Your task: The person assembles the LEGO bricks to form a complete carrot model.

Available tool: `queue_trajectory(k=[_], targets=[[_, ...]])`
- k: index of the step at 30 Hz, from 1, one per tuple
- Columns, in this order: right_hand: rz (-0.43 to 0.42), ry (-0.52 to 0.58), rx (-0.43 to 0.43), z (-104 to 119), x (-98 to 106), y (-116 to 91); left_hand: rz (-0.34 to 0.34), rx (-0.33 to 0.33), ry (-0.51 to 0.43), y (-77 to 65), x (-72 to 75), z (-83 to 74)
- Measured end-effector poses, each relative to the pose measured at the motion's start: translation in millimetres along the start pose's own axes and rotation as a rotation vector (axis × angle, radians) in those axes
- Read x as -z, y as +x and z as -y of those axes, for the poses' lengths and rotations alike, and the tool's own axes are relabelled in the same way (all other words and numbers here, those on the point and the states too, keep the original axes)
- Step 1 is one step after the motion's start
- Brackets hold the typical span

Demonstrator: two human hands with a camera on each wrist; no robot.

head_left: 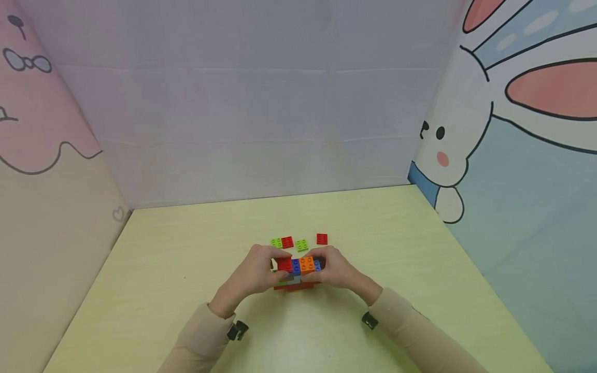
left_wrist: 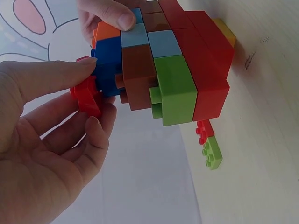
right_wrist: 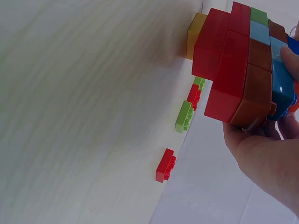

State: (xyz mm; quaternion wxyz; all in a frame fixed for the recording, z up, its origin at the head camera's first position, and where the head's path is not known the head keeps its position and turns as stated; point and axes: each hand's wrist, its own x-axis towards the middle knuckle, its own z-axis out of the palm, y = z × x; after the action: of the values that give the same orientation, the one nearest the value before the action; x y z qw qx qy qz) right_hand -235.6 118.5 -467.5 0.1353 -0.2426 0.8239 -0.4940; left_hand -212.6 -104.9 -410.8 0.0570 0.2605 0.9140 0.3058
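Note:
A stacked model of toy building bricks (left_wrist: pixel 175 88) stands near the middle of the table, between both hands. From its base up it has yellow, red, green, brown, light blue and dark blue bricks. An orange brick (head_left: pixel 306 264) sits on top. My left hand (head_left: pixel 254 269) pinches a red brick (left_wrist: pixel 88 95) between thumb and fingers at the upper left end, against the dark blue brick (left_wrist: pixel 108 65). On the opposite end, my right hand (head_left: pixel 340 269) grips the model, its thumb on the light blue brick in the right wrist view.
Behind the model lie loose bricks: a green one (head_left: pixel 276 243) touching a red one (head_left: pixel 286 242), another green one (head_left: pixel 302 245), and a separate red one (head_left: pixel 322 239). The pale table (head_left: pixel 186 290) is bordered by a plain back wall (head_left: pixel 261 129) and printed side walls.

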Motion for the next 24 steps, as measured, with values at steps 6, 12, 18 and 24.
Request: queue_trajectory(k=[6, 12, 18, 24], targets=[[-0.007, -0.005, 0.009, -0.8, -1.0, 0.4, -0.002, -0.003, -0.008, 2.4, 0.5, -0.9], [-0.009, -0.015, -0.001, -0.3, -0.4, -0.5, 0.017, 0.03, -0.009, 4.1, 0.9, -1.4], [-0.01, -0.011, 0.001, 0.7, -0.1, -0.6, 0.035, 0.056, -0.009, 5.5, 0.5, -2.5], [-0.015, 0.007, 0.003, 1.6, -1.1, -1.0, 0.022, 0.056, -0.013, 4.5, 0.3, -2.8]])
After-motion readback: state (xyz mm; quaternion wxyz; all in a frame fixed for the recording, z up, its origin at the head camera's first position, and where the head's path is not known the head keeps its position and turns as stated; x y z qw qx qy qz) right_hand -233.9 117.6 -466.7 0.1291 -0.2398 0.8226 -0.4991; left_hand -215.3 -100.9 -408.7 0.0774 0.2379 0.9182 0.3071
